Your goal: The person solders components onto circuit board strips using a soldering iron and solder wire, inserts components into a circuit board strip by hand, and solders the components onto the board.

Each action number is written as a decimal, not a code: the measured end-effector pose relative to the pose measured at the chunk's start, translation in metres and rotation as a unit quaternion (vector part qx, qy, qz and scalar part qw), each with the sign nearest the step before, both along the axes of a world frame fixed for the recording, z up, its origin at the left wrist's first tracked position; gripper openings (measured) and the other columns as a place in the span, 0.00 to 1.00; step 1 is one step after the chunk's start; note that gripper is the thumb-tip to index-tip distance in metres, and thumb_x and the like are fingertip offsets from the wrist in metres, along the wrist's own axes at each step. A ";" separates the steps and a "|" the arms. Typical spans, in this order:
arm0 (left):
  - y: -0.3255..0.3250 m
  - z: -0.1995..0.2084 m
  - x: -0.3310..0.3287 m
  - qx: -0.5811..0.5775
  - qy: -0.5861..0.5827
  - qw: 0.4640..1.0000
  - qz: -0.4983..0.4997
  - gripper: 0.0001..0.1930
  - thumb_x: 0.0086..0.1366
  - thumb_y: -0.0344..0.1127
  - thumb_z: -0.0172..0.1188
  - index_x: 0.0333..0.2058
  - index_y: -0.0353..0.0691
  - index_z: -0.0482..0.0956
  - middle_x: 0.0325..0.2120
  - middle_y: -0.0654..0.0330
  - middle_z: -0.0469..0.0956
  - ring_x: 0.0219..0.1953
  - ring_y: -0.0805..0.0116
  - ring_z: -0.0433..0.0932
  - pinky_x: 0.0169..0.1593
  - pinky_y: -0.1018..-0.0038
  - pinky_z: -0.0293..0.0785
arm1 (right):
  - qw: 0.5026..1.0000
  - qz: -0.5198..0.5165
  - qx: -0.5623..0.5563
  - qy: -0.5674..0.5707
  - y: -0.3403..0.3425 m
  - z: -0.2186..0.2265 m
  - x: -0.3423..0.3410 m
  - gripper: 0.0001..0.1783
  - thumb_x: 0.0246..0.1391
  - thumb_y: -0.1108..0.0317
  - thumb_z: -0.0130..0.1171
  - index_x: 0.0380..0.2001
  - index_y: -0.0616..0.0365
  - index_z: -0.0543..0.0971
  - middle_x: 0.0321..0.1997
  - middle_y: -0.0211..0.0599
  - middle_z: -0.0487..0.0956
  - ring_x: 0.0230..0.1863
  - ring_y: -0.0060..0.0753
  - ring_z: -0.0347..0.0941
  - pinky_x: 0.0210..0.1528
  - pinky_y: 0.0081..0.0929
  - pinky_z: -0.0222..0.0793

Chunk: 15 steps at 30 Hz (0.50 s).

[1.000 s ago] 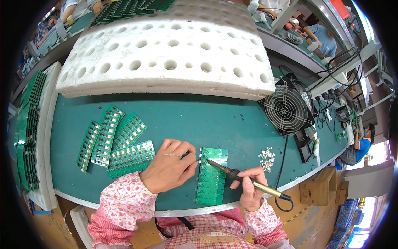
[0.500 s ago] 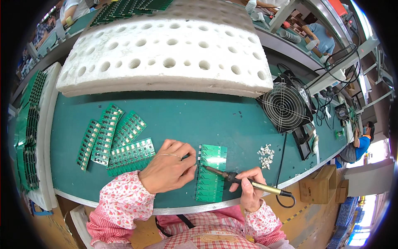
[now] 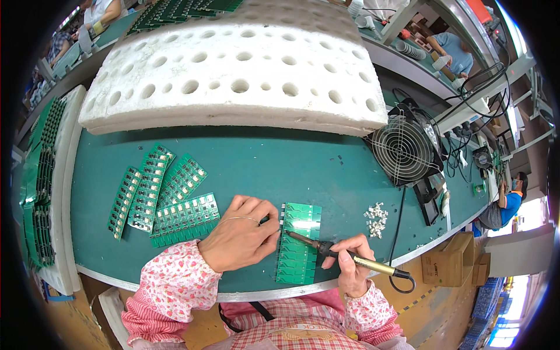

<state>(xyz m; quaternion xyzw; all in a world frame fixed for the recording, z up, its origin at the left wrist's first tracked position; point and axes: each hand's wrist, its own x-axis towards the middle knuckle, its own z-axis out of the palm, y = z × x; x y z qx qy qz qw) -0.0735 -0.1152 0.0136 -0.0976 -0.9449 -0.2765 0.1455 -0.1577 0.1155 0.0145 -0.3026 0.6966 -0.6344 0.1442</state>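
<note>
A green circuit board panel (image 3: 299, 256) lies on the table in front of me, its left edge lined with fine pins. My right hand (image 3: 353, 265) grips a soldering iron (image 3: 373, 265) by its gold and black handle, and the iron's tip rests at the panel's left part, touching or just above it. Beside that left edge, my left hand (image 3: 244, 236) is closed with fingers curled, fingertips close to the iron's tip. A small dark thing shows between its fingers, too hidden to name.
Several populated circuit boards (image 3: 153, 186) lie left of my left hand. A pile of small white connectors (image 3: 376, 220) sits to the right. Beyond stand a white foam block (image 3: 233, 105) with holes and a fan (image 3: 402, 146). The iron's cable (image 3: 399, 227) crosses the table's right side.
My left hand has shifted very slightly right, toward the panel. The iron's tip has moved a touch up and left, and my right hand has kept its grip.
</note>
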 end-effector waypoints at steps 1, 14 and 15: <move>0.000 0.000 0.000 -0.002 0.002 1.000 0.001 0.07 0.52 0.32 0.59 0.30 0.37 0.74 0.34 0.61 0.68 0.40 0.62 0.67 0.47 0.66 0.61 | 1.000 -0.011 0.012 -0.001 -0.003 0.002 0.002 0.09 0.56 0.67 0.50 0.30 0.64 0.70 0.20 0.38 0.76 0.18 0.25 0.74 0.22 0.20 0.69; 0.000 0.001 0.000 0.004 0.005 1.000 0.002 0.06 0.52 0.31 0.59 0.28 0.38 0.73 0.34 0.61 0.68 0.39 0.62 0.68 0.46 0.66 0.61 | 1.000 -0.006 -0.016 0.014 0.003 -0.004 -0.001 0.09 0.57 0.67 0.52 0.30 0.64 0.72 0.22 0.37 0.78 0.20 0.24 0.76 0.23 0.19 0.71; 0.001 0.000 -0.001 0.011 0.007 1.000 0.007 0.06 0.52 0.31 0.59 0.28 0.38 0.73 0.34 0.61 0.68 0.38 0.62 0.68 0.46 0.66 0.61 | 1.000 -0.007 -0.016 0.015 0.004 -0.005 0.000 0.09 0.57 0.67 0.52 0.30 0.64 0.72 0.22 0.37 0.78 0.20 0.24 0.76 0.23 0.19 0.71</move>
